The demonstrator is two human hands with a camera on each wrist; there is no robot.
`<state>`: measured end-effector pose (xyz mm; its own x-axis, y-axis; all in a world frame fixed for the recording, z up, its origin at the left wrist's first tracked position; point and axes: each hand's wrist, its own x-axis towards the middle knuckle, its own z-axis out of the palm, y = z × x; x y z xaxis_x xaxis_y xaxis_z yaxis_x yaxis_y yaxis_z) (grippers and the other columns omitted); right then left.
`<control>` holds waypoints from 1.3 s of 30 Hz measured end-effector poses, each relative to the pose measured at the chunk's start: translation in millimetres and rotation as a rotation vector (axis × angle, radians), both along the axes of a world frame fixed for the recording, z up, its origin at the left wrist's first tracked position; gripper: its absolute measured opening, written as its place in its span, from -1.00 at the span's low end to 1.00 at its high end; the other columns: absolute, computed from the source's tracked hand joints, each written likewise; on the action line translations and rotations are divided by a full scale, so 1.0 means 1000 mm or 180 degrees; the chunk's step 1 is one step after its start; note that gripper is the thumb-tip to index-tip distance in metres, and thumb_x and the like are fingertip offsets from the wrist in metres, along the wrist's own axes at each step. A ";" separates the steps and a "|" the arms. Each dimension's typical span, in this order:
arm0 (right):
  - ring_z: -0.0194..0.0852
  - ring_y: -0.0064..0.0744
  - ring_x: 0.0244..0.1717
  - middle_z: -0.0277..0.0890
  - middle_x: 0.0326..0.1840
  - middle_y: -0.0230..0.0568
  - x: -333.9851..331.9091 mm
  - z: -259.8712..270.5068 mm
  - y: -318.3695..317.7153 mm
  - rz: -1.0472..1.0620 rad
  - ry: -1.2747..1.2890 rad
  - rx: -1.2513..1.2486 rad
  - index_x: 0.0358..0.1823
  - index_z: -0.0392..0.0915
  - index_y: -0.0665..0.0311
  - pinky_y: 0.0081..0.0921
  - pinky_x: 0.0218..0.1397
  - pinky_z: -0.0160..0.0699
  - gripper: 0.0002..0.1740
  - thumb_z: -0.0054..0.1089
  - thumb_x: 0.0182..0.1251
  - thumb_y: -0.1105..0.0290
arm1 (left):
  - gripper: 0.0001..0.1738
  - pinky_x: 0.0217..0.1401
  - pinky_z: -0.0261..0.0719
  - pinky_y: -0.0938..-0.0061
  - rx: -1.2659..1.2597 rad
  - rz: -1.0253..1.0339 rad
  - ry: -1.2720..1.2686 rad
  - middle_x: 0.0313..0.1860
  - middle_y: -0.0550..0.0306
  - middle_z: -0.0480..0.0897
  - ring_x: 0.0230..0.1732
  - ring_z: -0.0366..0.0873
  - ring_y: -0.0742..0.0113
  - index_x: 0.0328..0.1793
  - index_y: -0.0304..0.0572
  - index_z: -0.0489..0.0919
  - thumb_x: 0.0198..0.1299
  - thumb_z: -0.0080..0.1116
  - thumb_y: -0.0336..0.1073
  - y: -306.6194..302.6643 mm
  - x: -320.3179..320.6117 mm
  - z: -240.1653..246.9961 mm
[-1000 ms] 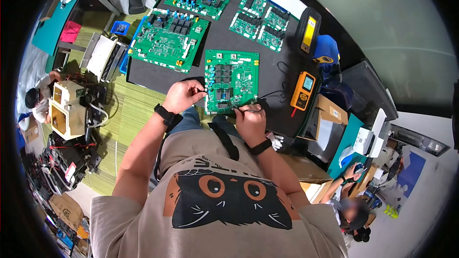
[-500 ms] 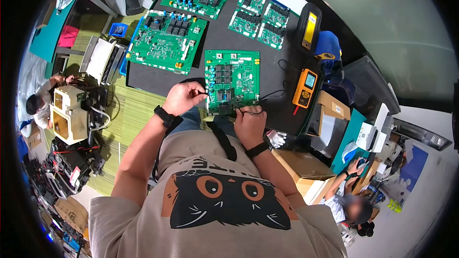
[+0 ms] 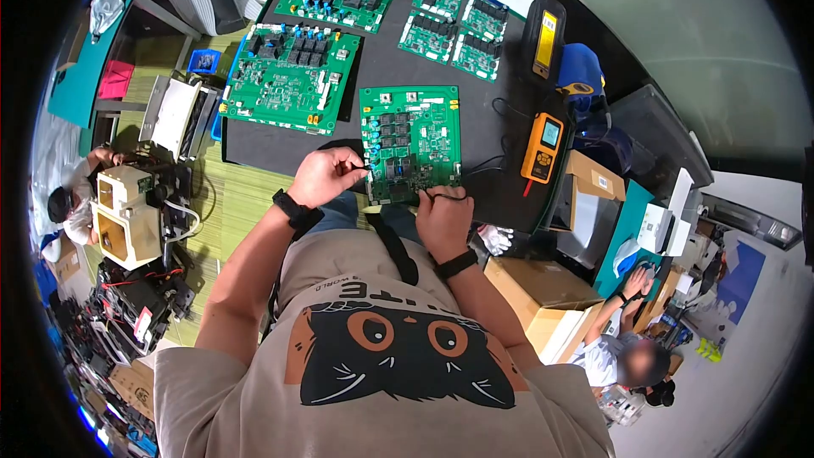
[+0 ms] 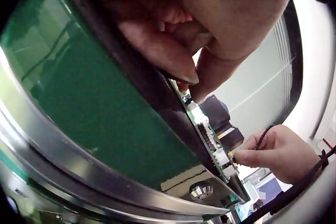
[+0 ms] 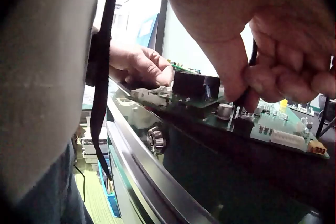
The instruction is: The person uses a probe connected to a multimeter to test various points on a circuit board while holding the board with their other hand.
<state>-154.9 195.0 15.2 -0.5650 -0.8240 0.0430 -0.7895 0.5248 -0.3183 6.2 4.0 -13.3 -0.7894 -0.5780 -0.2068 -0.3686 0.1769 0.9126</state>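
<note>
A green circuit board (image 3: 432,136) with black relays lies near the table's front edge. At its left edge my left hand (image 3: 329,176) pinches a thin dark piece between thumb and forefinger; the fingers mostly hide it. My right hand (image 3: 444,219) curls round a black probe lead (image 3: 449,196) at the board's lower right. In the right wrist view, the lead (image 5: 254,53) runs down through the fingers to the board surface, beside a silver capacitor (image 5: 225,111). To the right lies an orange handheld meter (image 3: 542,148) with black cable beside it.
Two large green boards (image 3: 292,76) and a group of small boards (image 3: 428,34) lie farther back on the black table (image 3: 271,142). A black device with a yellow label (image 3: 547,38) and cardboard boxes (image 3: 543,284) stand right. Another person (image 3: 615,356) sits at lower right.
Both hands stay at the same places on the board, with only slight shifts. The head view has turned a little, so the table and surroundings sit slightly differently.
</note>
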 end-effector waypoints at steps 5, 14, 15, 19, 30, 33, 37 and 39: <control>0.50 -0.11 -0.25 0.60 -0.43 -0.23 -0.002 -0.001 0.000 -0.0045 -0.0118 -0.0046 -0.47 0.63 0.21 -0.14 -0.17 0.31 -0.83 0.27 0.21 0.30 | -0.84 -0.46 0.48 0.51 -0.0019 -0.0018 -0.0008 -0.55 0.22 0.59 -0.56 0.50 0.47 -0.25 -0.20 0.67 0.10 0.44 -0.35 0.000 -0.001 0.004; 0.51 -0.11 -0.24 0.61 -0.42 -0.22 -0.006 0.002 0.001 0.0069 -0.0113 -0.0053 -0.48 0.64 0.21 -0.14 -0.17 0.32 -0.83 0.28 0.20 0.31 | -0.87 -0.45 0.43 0.61 -0.0035 -0.0004 -0.0136 -0.56 0.34 0.54 -0.53 0.40 0.64 -0.27 -0.24 0.66 0.15 0.42 -0.41 0.002 -0.002 0.007; 0.51 -0.11 -0.24 0.61 -0.42 -0.22 -0.006 0.002 0.002 0.0069 -0.0110 -0.0062 -0.48 0.64 0.21 -0.14 -0.17 0.32 -0.83 0.28 0.20 0.31 | -0.87 -0.45 0.42 0.61 -0.0010 0.0023 -0.0122 -0.56 0.34 0.54 -0.53 0.40 0.64 -0.27 -0.25 0.65 0.15 0.42 -0.41 0.002 -0.003 0.006; 0.52 -0.10 -0.26 0.61 -0.44 -0.20 -0.006 0.003 0.001 0.0133 -0.0107 -0.0228 -0.50 0.63 0.22 -0.16 -0.18 0.32 -0.83 0.29 0.19 0.31 | -0.88 -0.44 0.41 0.62 0.0089 0.0090 -0.0114 -0.55 0.35 0.54 -0.52 0.39 0.65 -0.27 -0.25 0.65 0.15 0.41 -0.42 0.003 -0.003 0.009; 0.51 -0.09 -0.16 0.60 -0.39 -0.16 -0.008 -0.002 -0.001 0.0146 -0.0214 0.0054 -0.47 0.64 0.24 -0.15 -0.08 0.32 -0.82 0.29 0.19 0.29 | -0.88 -0.45 0.40 0.62 0.0085 0.0114 -0.0077 -0.55 0.36 0.54 -0.52 0.39 0.65 -0.30 -0.24 0.65 0.15 0.41 -0.42 0.004 -0.003 0.005; 0.53 -0.10 -0.26 0.60 -0.47 -0.17 -0.008 -0.003 -0.002 0.0198 0.0026 -0.0196 -0.53 0.63 0.21 -0.16 -0.18 0.33 -0.82 0.31 0.16 0.30 | -0.89 -0.45 0.40 0.63 0.0091 0.0108 -0.0078 -0.55 0.36 0.54 -0.52 0.39 0.65 -0.30 -0.24 0.65 0.15 0.41 -0.42 0.003 -0.002 0.003; 0.53 -0.09 -0.25 0.59 -0.47 -0.17 -0.008 -0.001 -0.003 0.0211 -0.0006 -0.0117 -0.53 0.63 0.21 -0.15 -0.17 0.32 -0.82 0.31 0.16 0.30 | -0.89 -0.46 0.39 0.62 0.0065 0.0108 -0.0121 -0.56 0.37 0.54 -0.52 0.38 0.66 -0.30 -0.24 0.66 0.15 0.41 -0.42 0.003 -0.003 0.005; 0.53 -0.09 -0.25 0.59 -0.47 -0.17 -0.008 0.001 -0.004 0.0219 -0.0010 -0.0066 -0.53 0.63 0.21 -0.14 -0.17 0.32 -0.82 0.31 0.17 0.30 | -0.89 -0.46 0.39 0.62 0.0058 0.0104 -0.0122 -0.56 0.37 0.54 -0.52 0.38 0.66 -0.30 -0.23 0.66 0.15 0.41 -0.41 0.003 -0.004 0.009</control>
